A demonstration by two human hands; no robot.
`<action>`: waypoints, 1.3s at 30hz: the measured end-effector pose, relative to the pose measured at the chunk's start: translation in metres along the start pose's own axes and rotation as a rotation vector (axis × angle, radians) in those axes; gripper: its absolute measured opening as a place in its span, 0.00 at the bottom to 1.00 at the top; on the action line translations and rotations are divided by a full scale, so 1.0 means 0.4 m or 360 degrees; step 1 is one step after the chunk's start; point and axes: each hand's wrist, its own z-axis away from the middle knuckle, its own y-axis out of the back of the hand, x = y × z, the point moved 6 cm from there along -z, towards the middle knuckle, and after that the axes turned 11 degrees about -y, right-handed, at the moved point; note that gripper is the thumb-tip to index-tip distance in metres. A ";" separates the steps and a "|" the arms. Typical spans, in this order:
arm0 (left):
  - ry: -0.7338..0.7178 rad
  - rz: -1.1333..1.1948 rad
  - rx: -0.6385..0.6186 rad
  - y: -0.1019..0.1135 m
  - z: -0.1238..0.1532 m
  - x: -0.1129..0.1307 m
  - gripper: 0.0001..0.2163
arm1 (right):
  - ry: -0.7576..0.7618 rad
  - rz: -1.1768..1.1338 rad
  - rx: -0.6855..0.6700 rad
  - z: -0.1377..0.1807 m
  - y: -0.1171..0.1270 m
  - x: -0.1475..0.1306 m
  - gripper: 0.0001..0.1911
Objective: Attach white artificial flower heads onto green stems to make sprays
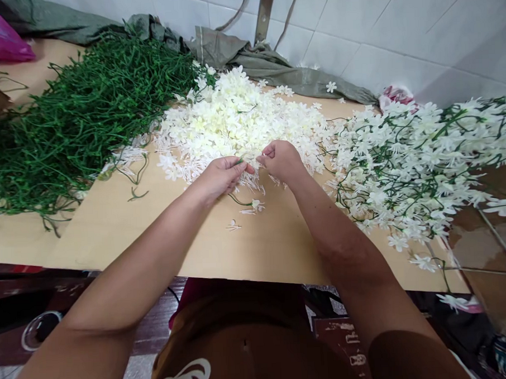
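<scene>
My left hand (226, 175) is closed in a pinch, with a bit of green artificial flower stem (239, 161) showing between thumb and finger. Close by on its right, my right hand (282, 161) has its fingertips pinched together; whatever they grip is too small to make out. Both hands are over the near edge of a heap of loose white artificial blossoms (236, 109). Just below the left hand, a curved green stem with a white tip (256, 205) lies against the board; its upper end is hidden. Small white pieces (233, 225) lie nearer to me.
A large pile of green stems (85, 102) spreads across the left. On the right lie many stemmed white flowers (407, 166), some overhanging the edge of the board (264, 250). Grey-green cloth (298, 78) runs along the tiled wall (388, 27). A pink bag (1, 33) sits far left.
</scene>
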 end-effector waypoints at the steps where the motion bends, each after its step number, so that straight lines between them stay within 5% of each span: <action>1: 0.0008 -0.0010 0.0006 -0.001 0.001 0.001 0.09 | -0.0001 -0.0001 -0.0008 0.001 0.001 -0.001 0.09; 14: 0.0006 -0.0191 0.0035 -0.014 -0.011 -0.013 0.07 | 0.0114 -0.0070 0.0061 -0.001 -0.003 0.005 0.06; 30: -0.0149 -0.0197 -0.0033 -0.023 -0.012 -0.023 0.10 | 0.1267 -0.0215 0.0270 0.165 0.043 0.002 0.05; 39: -0.0438 -0.0505 0.0171 -0.004 -0.028 -0.017 0.09 | 0.1091 -0.0242 0.0292 0.155 0.037 0.033 0.13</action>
